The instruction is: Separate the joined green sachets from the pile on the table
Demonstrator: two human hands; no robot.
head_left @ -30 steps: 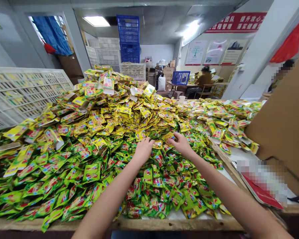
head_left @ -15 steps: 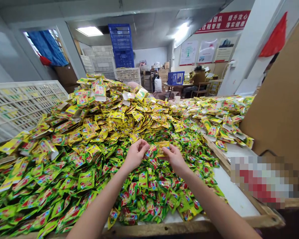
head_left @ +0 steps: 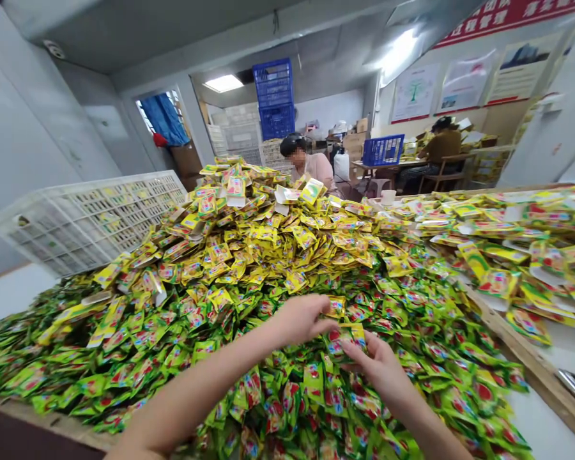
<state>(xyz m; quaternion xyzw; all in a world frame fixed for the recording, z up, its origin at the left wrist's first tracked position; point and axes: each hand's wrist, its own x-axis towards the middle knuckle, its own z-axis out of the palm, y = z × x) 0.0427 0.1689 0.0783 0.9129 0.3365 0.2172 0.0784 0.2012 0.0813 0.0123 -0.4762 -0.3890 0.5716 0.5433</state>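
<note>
A huge heap of small yellow and green sachets point(head_left: 268, 255) covers the table in front of me. My left hand point(head_left: 299, 317) and my right hand point(head_left: 381, 364) meet above the green sachets near the front. Both pinch a small bunch of sachets point(head_left: 347, 333) held between them, the fingers of each hand closed on it. My forearms reach in from the bottom of the view.
A white plastic crate point(head_left: 91, 214) leans at the left of the heap. A wooden table edge point(head_left: 517, 348) runs along the right. A person point(head_left: 306, 163) sits behind the pile; another sits at a far table by a blue basket point(head_left: 383, 148). Blue crates point(head_left: 274, 96) stack at the back.
My hands have drawn back toward me and lifted a few sachets off the heap. My head has turned left and risen, bringing the person behind the pile into sight.
</note>
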